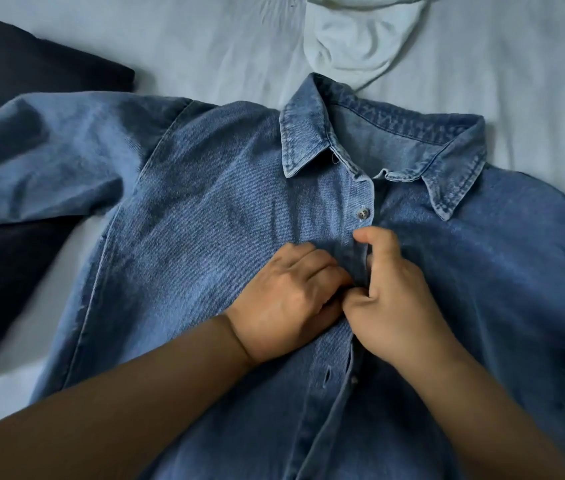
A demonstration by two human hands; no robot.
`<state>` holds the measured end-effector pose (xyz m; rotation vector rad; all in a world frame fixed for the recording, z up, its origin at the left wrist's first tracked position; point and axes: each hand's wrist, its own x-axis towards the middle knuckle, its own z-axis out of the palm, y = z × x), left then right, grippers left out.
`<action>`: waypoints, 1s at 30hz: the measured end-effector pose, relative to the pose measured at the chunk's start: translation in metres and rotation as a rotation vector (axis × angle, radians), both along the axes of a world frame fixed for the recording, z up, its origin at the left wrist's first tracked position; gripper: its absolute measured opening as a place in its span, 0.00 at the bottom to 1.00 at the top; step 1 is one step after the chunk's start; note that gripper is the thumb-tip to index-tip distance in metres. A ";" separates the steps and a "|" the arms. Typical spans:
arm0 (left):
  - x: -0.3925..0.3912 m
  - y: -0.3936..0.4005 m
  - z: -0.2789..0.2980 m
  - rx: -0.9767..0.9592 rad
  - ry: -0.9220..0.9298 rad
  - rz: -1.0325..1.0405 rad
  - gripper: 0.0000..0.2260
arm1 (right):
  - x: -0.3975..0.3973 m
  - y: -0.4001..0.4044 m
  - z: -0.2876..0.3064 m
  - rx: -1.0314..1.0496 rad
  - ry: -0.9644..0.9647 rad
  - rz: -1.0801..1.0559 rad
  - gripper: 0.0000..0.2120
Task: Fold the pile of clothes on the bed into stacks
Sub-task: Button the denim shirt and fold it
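Note:
A blue denim shirt (212, 216) lies front-up across the bed, collar toward the far side, one sleeve spread out to the left. Its top button below the collar is fastened. My left hand (284, 299) and my right hand (392, 299) meet at the button placket in the middle of the chest. Both pinch the placket edges with curled fingers, the left on the left flap, the right on the right flap. What lies between the fingertips is hidden. Lower down the placket gapes, with a buttonhole and a button showing.
A dark navy garment (25, 71) lies at the left, partly under the denim sleeve. A white garment (360, 39) is bunched at the far side above the collar. The pale bedsheet (212, 46) shows around them.

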<state>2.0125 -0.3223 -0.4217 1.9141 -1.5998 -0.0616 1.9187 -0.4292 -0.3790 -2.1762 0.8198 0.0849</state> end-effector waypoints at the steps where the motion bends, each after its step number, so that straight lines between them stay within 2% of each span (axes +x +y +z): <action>1: -0.001 0.000 0.003 0.008 0.028 0.006 0.09 | 0.000 -0.001 0.000 0.065 -0.016 -0.035 0.28; 4: -0.004 0.000 0.016 0.068 0.227 0.064 0.09 | -0.003 -0.004 -0.002 0.298 -0.070 -0.161 0.29; 7: -0.008 -0.007 0.028 0.171 0.375 0.192 0.08 | -0.007 -0.003 -0.003 0.377 -0.102 -0.239 0.29; 11: -0.011 -0.010 0.028 0.245 0.299 0.227 0.03 | -0.009 0.000 0.000 0.309 -0.117 -0.236 0.28; 16: -0.013 -0.003 0.017 0.224 0.260 0.247 0.07 | -0.002 0.005 0.001 0.136 -0.082 -0.197 0.28; 18: -0.016 -0.003 0.015 0.211 0.288 0.266 0.08 | -0.001 0.008 0.001 0.181 -0.088 -0.289 0.26; 22: -0.016 -0.006 0.016 0.234 0.319 0.242 0.09 | 0.001 0.012 0.000 0.399 -0.121 -0.549 0.23; 25: -0.014 -0.009 0.019 0.253 0.221 0.158 0.09 | 0.004 0.011 0.000 0.499 -0.117 -0.661 0.20; 28: -0.007 -0.008 0.014 0.238 0.077 0.035 0.10 | 0.006 0.006 0.001 0.519 -0.096 -0.679 0.19; 30: -0.002 -0.006 0.008 0.215 0.000 -0.048 0.10 | 0.003 0.007 0.003 0.417 -0.046 -0.556 0.20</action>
